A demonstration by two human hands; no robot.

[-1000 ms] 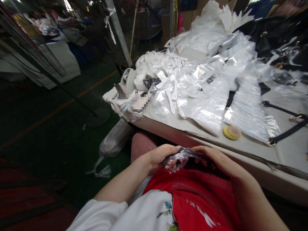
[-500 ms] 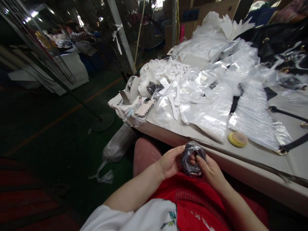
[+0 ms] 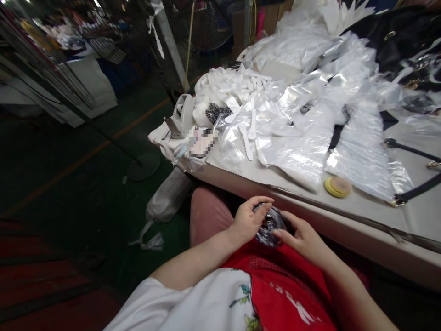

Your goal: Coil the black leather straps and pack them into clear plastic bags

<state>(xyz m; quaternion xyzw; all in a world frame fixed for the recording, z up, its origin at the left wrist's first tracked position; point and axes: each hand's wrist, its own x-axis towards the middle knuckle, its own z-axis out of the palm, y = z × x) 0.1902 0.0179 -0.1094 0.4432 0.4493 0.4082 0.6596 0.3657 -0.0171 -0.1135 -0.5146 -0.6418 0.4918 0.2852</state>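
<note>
A coiled dark strap wrapped in clear plastic (image 3: 266, 236) is held above my lap, just in front of the table edge. My left hand (image 3: 251, 217) grips its left and upper side, the thumb and fingers bent over the top. On the other side, my right hand (image 3: 300, 233) holds the coil with the thumb at the front and the fingers behind it. Part of the coil is hidden by my fingers.
Clear plastic bags (image 3: 296, 138) lie across the table (image 3: 344, 216). White plastic strips (image 3: 245, 140), a tape dispenser (image 3: 182, 115) and a yellow round container (image 3: 337, 187) are on it too. Black straps (image 3: 418, 194) lie at the right; a floor stand (image 3: 141, 166) is at left.
My left fingers have moved over the top of the coil, and my right fingers have come out of its middle to its outer side. The view has tilted slightly down.
</note>
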